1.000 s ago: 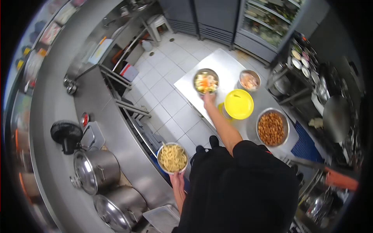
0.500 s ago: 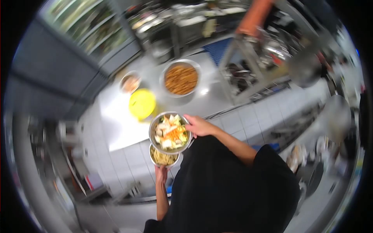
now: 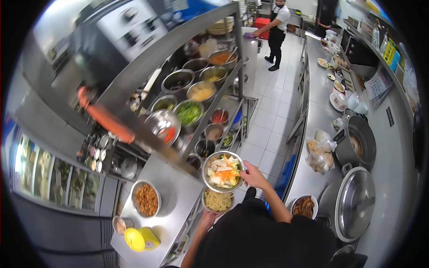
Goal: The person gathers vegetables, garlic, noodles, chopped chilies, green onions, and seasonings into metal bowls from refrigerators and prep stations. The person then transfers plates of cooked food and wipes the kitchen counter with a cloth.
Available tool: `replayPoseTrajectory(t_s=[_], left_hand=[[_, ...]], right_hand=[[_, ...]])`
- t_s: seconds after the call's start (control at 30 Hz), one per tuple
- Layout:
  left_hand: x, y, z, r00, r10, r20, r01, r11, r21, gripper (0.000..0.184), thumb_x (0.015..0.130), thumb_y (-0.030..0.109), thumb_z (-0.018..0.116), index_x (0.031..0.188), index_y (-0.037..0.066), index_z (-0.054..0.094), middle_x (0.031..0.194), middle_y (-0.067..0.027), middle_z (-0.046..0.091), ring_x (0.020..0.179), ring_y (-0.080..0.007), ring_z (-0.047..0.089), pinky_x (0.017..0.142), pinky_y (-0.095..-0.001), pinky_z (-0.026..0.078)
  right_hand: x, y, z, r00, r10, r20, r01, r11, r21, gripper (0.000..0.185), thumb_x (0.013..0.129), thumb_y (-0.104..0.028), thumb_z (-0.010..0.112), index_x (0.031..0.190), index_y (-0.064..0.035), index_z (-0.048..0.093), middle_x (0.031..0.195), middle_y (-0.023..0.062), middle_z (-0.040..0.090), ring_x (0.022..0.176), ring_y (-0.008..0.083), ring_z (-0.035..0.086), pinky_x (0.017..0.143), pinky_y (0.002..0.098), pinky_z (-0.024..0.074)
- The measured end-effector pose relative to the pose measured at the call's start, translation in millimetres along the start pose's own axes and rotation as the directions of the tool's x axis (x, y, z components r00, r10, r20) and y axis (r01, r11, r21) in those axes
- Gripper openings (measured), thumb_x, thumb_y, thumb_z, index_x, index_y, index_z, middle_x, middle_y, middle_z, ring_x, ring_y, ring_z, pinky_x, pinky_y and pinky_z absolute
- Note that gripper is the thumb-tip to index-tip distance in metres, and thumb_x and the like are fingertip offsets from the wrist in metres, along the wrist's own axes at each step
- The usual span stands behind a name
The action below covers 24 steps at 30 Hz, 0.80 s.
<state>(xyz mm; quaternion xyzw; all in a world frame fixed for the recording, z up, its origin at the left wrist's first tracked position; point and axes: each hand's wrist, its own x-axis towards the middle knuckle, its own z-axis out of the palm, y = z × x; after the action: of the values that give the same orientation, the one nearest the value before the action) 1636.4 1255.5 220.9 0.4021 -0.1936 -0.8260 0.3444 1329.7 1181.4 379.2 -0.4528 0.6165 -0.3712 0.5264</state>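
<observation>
My right hand (image 3: 253, 175) grips the rim of a metal bowl (image 3: 206, 179) filled with cut cabbage, carrot strips and pale slices (image 3: 223, 170). Just below it in view, my left hand (image 3: 208, 219) holds a second metal bowl (image 3: 218, 209) from its near side, its fingers partly hidden underneath. Pale noodles (image 3: 217, 199) fill that one. The vegetable bowl overlaps the noodle bowl's far edge; whether they touch, I cannot tell.
A steel table (image 3: 176, 196) at left bears a bowl of brown pieces (image 3: 146, 199) and a yellow-topped scale (image 3: 135, 240). Ahead stands a rack of ingredient bowls (image 3: 187, 111). The right counter (image 3: 297, 178) carries large pots (image 3: 355, 203). A person (image 3: 278, 33) stands down the tiled aisle (image 3: 263, 120).
My view has swung right, from the steel table toward the rack and aisle. Both bowls have come along in my hands, the vegetable bowl still beyond the noodle bowl.
</observation>
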Motion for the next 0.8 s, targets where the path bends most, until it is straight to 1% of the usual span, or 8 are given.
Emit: replayPoseTrajectory(t_s=[0.13, 0.23, 0.27, 0.4, 0.5, 0.6, 0.7, 0.8], left_hand=[[135, 0, 78, 0.973, -0.115, 0.199, 0.118, 0.993, -0.003, 0.068, 0.088, -0.009, 0.048, 0.148, 0.012, 0.022, 0.146, -0.0163, 0.04, 0.129, -0.0352, 0.048, 0.101, -0.0573, 0.047], [208, 5, 148, 0.957, -0.225, 0.182, 0.219, 0.974, 0.052, 0.066, 0.089, -0.008, 0.049, 0.147, 0.011, 0.024, 0.146, -0.0163, 0.041, 0.127, -0.0349, 0.051, 0.101, -0.0559, 0.048], [237, 9, 165, 0.947, -0.245, 0.209, 0.233, 0.969, 0.082, 0.067, 0.088, -0.008, 0.049, 0.147, 0.012, 0.024, 0.145, -0.0162, 0.041, 0.125, -0.0354, 0.053, 0.1, -0.0544, 0.049], [334, 21, 222, 0.899, -0.315, 0.305, 0.301, 0.949, 0.093, 0.07, 0.085, -0.01, 0.046, 0.146, 0.014, 0.023, 0.143, -0.0163, 0.043, 0.125, -0.035, 0.053, 0.099, -0.0525, 0.051], [397, 40, 268, 0.905, -0.292, 0.309, 0.271, 0.956, 0.111, 0.07, 0.086, -0.009, 0.046, 0.147, 0.014, 0.021, 0.144, -0.0165, 0.042, 0.126, -0.035, 0.052, 0.099, -0.0522, 0.051], [466, 60, 320, 0.911, -0.258, 0.323, 0.249, 0.966, 0.069, 0.072, 0.086, -0.009, 0.046, 0.148, 0.015, 0.019, 0.145, -0.0162, 0.041, 0.125, -0.0353, 0.052, 0.098, -0.0534, 0.051], [543, 80, 370, 0.945, -0.144, 0.293, 0.128, 0.989, 0.072, 0.07, 0.089, -0.007, 0.047, 0.148, 0.016, 0.019, 0.144, -0.0155, 0.041, 0.123, -0.0348, 0.054, 0.095, -0.0555, 0.052], [631, 97, 420, 0.968, -0.062, 0.243, 0.04, 0.995, 0.096, 0.066, 0.091, -0.004, 0.048, 0.148, 0.017, 0.021, 0.143, -0.0145, 0.042, 0.12, -0.0338, 0.056, 0.091, -0.0566, 0.054]], right_hand=[[27, 5, -116, 0.975, -0.026, -0.22, 0.033, 0.999, 0.029, 0.041, 0.09, -0.015, 0.054, 0.126, 0.0017, 0.047, 0.062, 0.0109, 0.063, 0.046, 0.0148, 0.06, 0.044, 0.0315, 0.0464], [29, 8, -189, 0.919, 0.031, -0.393, -0.003, 0.997, 0.074, 0.038, 0.09, -0.014, 0.054, 0.123, 0.0029, 0.048, 0.062, 0.0119, 0.063, 0.045, 0.0143, 0.059, 0.042, 0.0315, 0.0454], [35, 19, -212, 0.888, 0.004, -0.459, 0.029, 0.997, 0.065, 0.035, 0.09, -0.012, 0.054, 0.122, 0.0028, 0.05, 0.06, 0.0108, 0.062, 0.043, 0.0142, 0.058, 0.04, 0.0308, 0.0448], [52, 45, -292, 0.794, 0.08, -0.603, 0.019, 0.988, 0.156, 0.031, 0.09, -0.009, 0.052, 0.118, 0.0021, 0.052, 0.06, 0.0079, 0.061, 0.042, 0.0146, 0.058, 0.039, 0.0284, 0.0452], [80, 83, -337, 0.709, 0.169, -0.685, 0.05, 0.957, 0.287, 0.027, 0.091, -0.007, 0.049, 0.115, 0.0036, 0.049, 0.065, 0.0101, 0.063, 0.044, 0.0152, 0.058, 0.039, 0.0276, 0.0445], [121, 90, -387, 0.645, 0.241, -0.725, 0.094, 0.917, 0.388, 0.025, 0.091, -0.007, 0.047, 0.114, 0.0033, 0.047, 0.069, 0.012, 0.064, 0.047, 0.015, 0.058, 0.04, 0.0274, 0.0455], [180, 112, -444, 0.581, 0.258, -0.772, 0.118, 0.912, 0.394, 0.023, 0.092, -0.007, 0.046, 0.113, 0.0015, 0.045, 0.073, 0.0122, 0.063, 0.049, 0.0145, 0.058, 0.041, 0.0273, 0.0461], [240, 107, -514, 0.602, 0.237, -0.762, 0.048, 0.943, 0.33, 0.024, 0.091, -0.008, 0.047, 0.113, 0.0015, 0.043, 0.078, 0.0114, 0.062, 0.05, 0.016, 0.058, 0.043, 0.0286, 0.0487]])
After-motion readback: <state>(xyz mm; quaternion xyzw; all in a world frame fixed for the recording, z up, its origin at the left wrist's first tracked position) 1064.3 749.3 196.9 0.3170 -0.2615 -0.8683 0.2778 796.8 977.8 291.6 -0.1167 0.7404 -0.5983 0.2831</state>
